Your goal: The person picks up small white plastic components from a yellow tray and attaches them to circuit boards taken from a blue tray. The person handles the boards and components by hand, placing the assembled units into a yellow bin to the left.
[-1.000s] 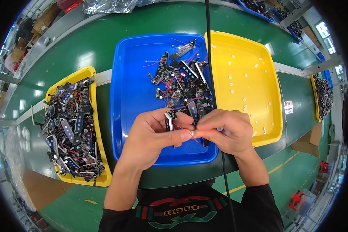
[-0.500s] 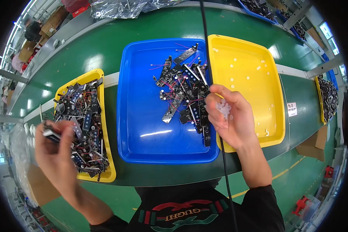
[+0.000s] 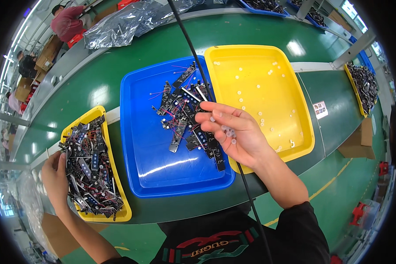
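My right hand (image 3: 246, 138) is palm up over the blue tray (image 3: 134, 169) and the yellow tray's near-left edge. Several small white translucent plastic caps (image 3: 229, 132) lie in its curled fingers, and one sits near the thumb tip. At the left edge of a smaller yellow tray (image 3: 126, 211), my left hand (image 3: 56, 176) has its fingers closed together among small circuit boards (image 3: 92, 167). What they grip is hidden. More black circuit boards (image 3: 180, 116) with pink wires are heaped in the blue tray.
Right of the blue tray, a large yellow tray (image 3: 310, 147) holds scattered white caps. A black cable (image 3: 189, 39) hangs across the view between the trays. Silver plastic sheeting (image 3: 114, 35) lies beyond the green bench (image 3: 163, 46). Other people sit at the far left.
My left hand has lowered to the small tray's left edge; the board it held no longer shows clearly. My right hand has shifted left and down, its fingers more curled. The view has turned.
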Demonstrator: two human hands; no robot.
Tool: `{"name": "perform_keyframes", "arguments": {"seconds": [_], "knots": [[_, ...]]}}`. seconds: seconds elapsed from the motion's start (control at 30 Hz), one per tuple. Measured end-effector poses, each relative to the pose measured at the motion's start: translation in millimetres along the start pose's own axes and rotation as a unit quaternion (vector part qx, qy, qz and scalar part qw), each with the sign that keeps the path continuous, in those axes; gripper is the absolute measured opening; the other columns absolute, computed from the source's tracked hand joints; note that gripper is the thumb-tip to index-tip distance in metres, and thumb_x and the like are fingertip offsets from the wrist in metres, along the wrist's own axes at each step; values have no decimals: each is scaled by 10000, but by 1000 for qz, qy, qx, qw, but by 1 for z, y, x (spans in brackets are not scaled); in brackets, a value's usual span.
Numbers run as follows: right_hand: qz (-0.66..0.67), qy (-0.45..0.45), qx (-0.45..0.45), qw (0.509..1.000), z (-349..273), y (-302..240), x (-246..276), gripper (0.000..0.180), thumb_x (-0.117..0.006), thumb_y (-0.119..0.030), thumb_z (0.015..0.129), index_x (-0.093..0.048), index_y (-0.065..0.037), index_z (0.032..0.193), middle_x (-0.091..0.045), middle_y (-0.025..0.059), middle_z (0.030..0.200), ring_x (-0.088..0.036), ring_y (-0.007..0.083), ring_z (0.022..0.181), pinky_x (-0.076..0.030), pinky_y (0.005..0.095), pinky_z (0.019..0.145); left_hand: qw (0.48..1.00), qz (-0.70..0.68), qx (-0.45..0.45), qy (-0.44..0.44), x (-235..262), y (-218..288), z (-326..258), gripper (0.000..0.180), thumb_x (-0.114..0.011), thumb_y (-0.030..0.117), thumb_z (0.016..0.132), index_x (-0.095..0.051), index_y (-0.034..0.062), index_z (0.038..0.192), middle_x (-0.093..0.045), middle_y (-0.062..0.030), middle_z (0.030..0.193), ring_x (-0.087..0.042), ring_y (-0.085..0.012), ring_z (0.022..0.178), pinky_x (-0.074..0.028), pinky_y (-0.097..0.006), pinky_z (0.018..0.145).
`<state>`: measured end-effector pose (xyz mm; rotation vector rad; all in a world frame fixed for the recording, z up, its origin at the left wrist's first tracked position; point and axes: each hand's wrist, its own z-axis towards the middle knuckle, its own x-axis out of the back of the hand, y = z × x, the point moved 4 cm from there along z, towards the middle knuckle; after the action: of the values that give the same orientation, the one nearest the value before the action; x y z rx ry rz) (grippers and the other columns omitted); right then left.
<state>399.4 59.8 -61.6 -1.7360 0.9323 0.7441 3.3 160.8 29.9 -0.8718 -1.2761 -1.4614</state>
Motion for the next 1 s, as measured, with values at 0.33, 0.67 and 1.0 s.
{"name": "perform_keyframes", "arguments": {"seconds": [0.33,0.67,1.0], "knots": [[26,-21,-41,999,0,5,5,249,-459,-241,976,-540,-8,1010,-386,-28,609,-312,50,417,-233,197,375,960,72,-195,188,15,98,-57,210,-631,159,865,-647,44,1040,-637,-119,977,-593,-242,893,-446,-332,788],[-28,-44,36,998,-3,-9,1,227,-484,-158,960,-556,26,1073,-524,16,691,-350,45,427,-273,179,396,975,-137,-173,-37,-135,178,-59,240,-679,149,812,-668,7,1005,-661,-139,801,-634,-225,679,-486,-325,646],[-53,-69,15,996,-6,-5,-2,224,-529,-93,935,-600,43,1098,-613,70,766,-388,36,441,-294,174,401,953,-230,-173,-96,-140,185,-55,167,-709,94,784,-671,7,921,-666,-123,818,-634,-167,680,-479,-284,625]]}}
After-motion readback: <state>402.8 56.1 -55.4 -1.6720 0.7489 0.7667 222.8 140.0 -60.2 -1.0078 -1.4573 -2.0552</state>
